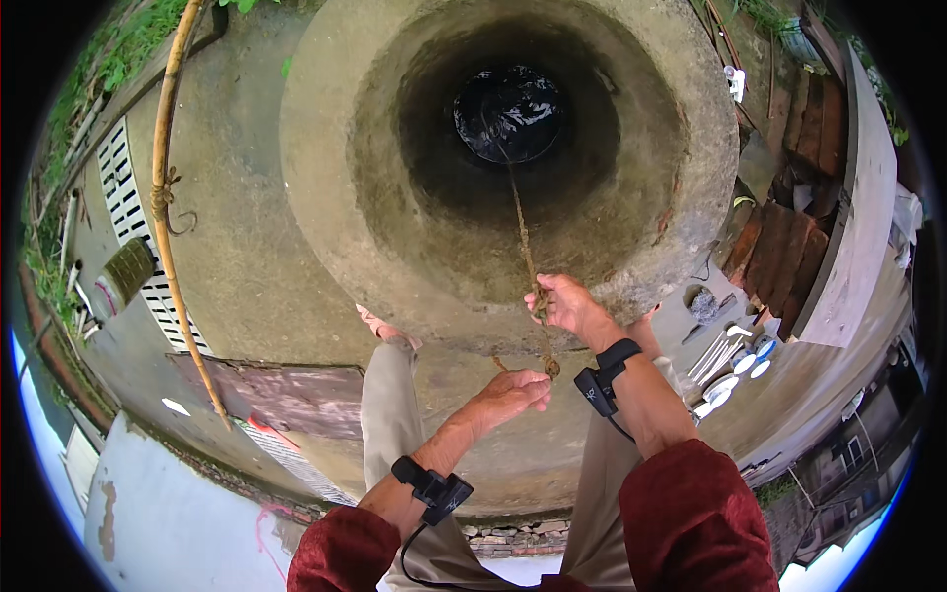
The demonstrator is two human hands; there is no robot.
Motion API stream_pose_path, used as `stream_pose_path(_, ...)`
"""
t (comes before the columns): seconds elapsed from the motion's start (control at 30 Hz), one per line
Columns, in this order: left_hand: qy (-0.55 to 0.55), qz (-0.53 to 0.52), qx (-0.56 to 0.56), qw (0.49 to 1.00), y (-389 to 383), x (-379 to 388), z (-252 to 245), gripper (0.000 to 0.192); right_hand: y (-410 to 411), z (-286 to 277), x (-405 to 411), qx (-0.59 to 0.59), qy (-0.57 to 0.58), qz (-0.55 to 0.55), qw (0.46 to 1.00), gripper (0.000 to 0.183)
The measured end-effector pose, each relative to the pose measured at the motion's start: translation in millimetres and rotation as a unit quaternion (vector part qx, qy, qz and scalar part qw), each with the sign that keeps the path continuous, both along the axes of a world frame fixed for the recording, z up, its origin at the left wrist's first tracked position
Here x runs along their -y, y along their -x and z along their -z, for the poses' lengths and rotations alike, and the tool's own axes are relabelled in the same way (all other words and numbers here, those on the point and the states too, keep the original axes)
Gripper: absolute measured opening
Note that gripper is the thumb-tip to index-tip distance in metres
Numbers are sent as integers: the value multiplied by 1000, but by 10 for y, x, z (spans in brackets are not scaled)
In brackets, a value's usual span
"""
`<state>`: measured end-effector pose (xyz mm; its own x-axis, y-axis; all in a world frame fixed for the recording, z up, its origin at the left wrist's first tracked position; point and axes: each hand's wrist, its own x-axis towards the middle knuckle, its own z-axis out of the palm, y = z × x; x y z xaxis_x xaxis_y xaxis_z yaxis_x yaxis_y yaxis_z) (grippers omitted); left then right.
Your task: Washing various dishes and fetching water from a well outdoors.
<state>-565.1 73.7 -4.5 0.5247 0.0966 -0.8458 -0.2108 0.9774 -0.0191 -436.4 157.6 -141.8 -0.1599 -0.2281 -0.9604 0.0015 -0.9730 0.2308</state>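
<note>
A knotted, frayed rope (521,229) runs down into a round concrete well (325,185). Its lower end meets dark, rippling water (507,111), and whatever hangs there is hidden. Just over the near rim, my right hand (568,305) grips the rope, with a thicker knotted stretch inside the fingers. Closer to my body, my left hand (521,392) pinches the rope's end by a knot (551,366). A short loose tail shows beside it. Both wrists carry black strapped devices with cables.
A bamboo pole (164,192) with tied cord slants at left, near a slotted white grating (129,185) and a container (126,277). Stacked bricks (784,248) and a pale slab (858,222) stand at right. White utensils (721,355) lie beside my right leg. My feet flank the well's near rim.
</note>
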Motion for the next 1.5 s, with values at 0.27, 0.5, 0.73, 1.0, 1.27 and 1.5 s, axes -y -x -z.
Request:
stream_pose_path(0.27, -70, 155, -45, 984, -205, -174, 366, 37, -237, -123, -72, 78, -43, 27, 996, 15)
stream_pose_path(0.5, 36, -25, -207, 977, -78, -449, 759, 48, -361, -906, -4, 68, -108, 14, 992, 13)
stream_pose_path(0.73, 165, -173, -186, 953, -161, -1194, 1150, 55, -311, -1617, -94, -66, -149, -16, 987, 15)
stream_pose_path(1.0, 201, -219, -196, 934, -65, -1193, 1057, 19, -318, -2045, -147, -166, -198, -21, 966, 20)
stream_pose_path(1.27, 145, -151, -243, 947, 150, -1266, -387, 20, -282, -1335, 108, -153, -128, 92, 976, 53)
stream_pose_path(1.5, 75, -123, -166, 976, -90, -633, -1821, 30, 301, -977, -491, -20, -15, 271, 962, 30)
